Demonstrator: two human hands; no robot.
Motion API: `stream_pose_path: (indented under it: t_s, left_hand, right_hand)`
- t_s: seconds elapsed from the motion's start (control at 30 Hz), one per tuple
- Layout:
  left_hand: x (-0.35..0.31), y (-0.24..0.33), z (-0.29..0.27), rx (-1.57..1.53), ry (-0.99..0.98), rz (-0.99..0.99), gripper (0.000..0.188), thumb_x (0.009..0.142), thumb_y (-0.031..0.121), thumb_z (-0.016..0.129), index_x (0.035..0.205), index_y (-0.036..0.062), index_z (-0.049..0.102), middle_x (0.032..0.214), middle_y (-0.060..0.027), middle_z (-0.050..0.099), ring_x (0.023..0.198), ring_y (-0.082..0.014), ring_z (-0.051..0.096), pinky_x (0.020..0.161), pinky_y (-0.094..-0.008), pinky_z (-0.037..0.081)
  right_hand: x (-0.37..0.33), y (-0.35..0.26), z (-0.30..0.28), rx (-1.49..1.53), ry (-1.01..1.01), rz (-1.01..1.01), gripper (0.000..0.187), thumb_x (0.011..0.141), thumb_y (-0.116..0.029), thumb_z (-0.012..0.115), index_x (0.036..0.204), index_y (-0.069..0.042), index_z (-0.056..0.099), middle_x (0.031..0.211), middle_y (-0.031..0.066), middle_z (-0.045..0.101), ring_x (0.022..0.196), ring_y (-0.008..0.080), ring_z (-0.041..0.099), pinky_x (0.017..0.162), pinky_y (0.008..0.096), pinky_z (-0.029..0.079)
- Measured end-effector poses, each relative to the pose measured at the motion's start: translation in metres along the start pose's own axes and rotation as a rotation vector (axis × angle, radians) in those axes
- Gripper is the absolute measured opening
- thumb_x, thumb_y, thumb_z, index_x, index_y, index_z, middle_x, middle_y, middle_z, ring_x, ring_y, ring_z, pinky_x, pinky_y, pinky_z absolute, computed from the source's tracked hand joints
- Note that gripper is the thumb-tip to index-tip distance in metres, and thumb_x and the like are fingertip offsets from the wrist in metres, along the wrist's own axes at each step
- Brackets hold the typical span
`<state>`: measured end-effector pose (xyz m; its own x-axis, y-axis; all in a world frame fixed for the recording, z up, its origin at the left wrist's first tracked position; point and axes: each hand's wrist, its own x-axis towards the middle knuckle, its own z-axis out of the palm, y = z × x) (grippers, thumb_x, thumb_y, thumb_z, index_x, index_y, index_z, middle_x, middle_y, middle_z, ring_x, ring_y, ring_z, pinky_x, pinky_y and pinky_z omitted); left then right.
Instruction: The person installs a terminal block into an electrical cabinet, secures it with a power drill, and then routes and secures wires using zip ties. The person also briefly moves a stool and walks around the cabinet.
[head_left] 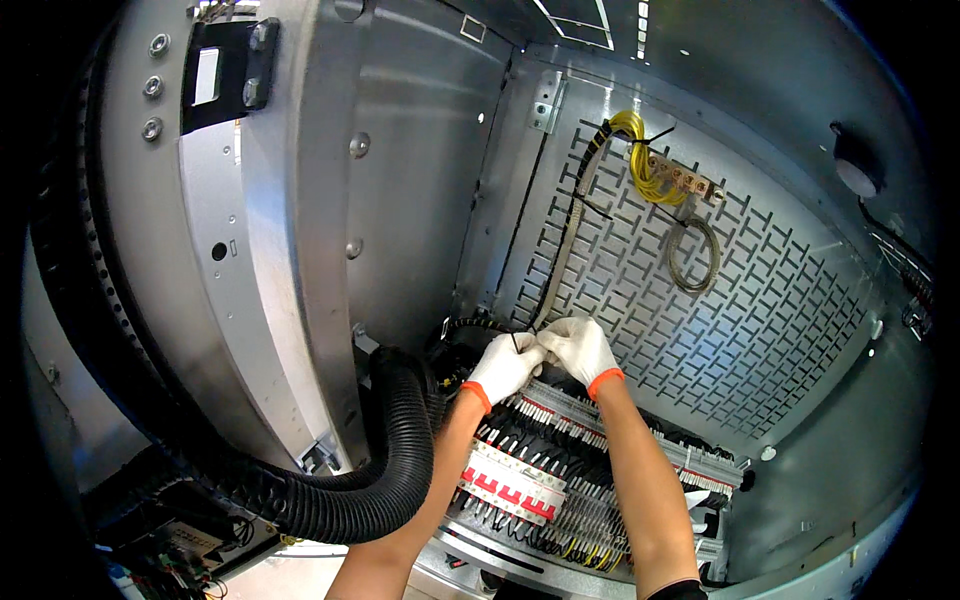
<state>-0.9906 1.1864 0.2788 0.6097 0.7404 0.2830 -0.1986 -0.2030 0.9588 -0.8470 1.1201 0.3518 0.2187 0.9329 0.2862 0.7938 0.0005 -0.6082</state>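
2 hands (503,368) (580,350) meet by cable (569,240), open room rightward

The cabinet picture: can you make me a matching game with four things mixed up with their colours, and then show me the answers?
Things
1. Gloves
2. Thick hose
3. Row of switch handles
4. Looped wires near the top

Colours
A. Red
B. Yellow
C. White, with orange at the wrists
D. Black

Right pairs: 1-C, 2-D, 3-A, 4-B
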Motion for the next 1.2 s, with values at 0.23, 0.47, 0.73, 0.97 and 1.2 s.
stream_pose_path:
  t_s: [0.23,0.47,0.73,0.97,1.2]
  left_hand:
    - [-0.004,0.023,-0.008,-0.489,0.116,-0.349,0.022,0.093,0.030,0.071,0.090,0.0084,0.070,0.074,0.0003,0.062,0.046,-0.0073,0.041,0.041,-0.0254,0.027]
    - [0.001,0.009,0.009,-0.536,0.275,-0.229,0.023,0.093,0.030,0.074,0.090,0.0070,0.071,0.072,0.0005,0.062,0.044,-0.0068,0.041,0.041,-0.0252,0.026]
    - [0.007,0.010,0.004,-0.605,0.209,-0.164,0.016,0.095,0.023,0.072,0.097,0.0064,0.070,0.080,-0.0030,0.070,0.045,-0.0054,0.043,0.042,-0.0221,0.028]
    - [0.009,0.007,0.002,-0.408,0.234,-0.057,0.019,0.095,0.019,0.072,0.103,0.0023,0.070,0.085,-0.0061,0.073,0.046,-0.0060,0.046,0.043,-0.0231,0.033]
    - [0.009,0.009,0.006,-0.366,0.274,-0.023,0.020,0.094,0.018,0.072,0.102,-0.0004,0.071,0.083,-0.0049,0.073,0.050,-0.0052,0.049,0.047,-0.0231,0.036]
  right_hand:
    - [0.004,0.011,0.005,-0.077,0.080,-0.075,0.035,0.092,-0.029,0.063,0.100,0.003,0.074,0.080,0.0181,0.073,0.073,0.0276,0.072,0.074,0.0377,0.056]
    - [-0.004,0.014,0.017,0.281,0.009,0.028,0.027,0.100,-0.020,0.062,0.101,0.005,0.073,0.079,0.0070,0.072,0.066,0.0117,0.064,0.063,0.0280,0.053]
    - [-0.011,0.033,0.026,0.868,0.040,0.160,0.042,0.108,-0.032,0.051,0.117,0.006,0.065,0.095,0.0111,0.073,0.073,0.0166,0.069,0.068,0.0307,0.058]
    - [-0.016,0.027,0.028,0.776,0.111,0.100,0.045,0.110,-0.034,0.048,0.119,0.008,0.064,0.098,0.0140,0.072,0.079,0.0195,0.072,0.071,0.0320,0.059]
    - [-0.016,0.035,0.029,0.796,0.078,0.096,0.046,0.110,-0.033,0.046,0.121,0.009,0.063,0.101,0.0159,0.072,0.085,0.0218,0.073,0.074,0.0324,0.059]
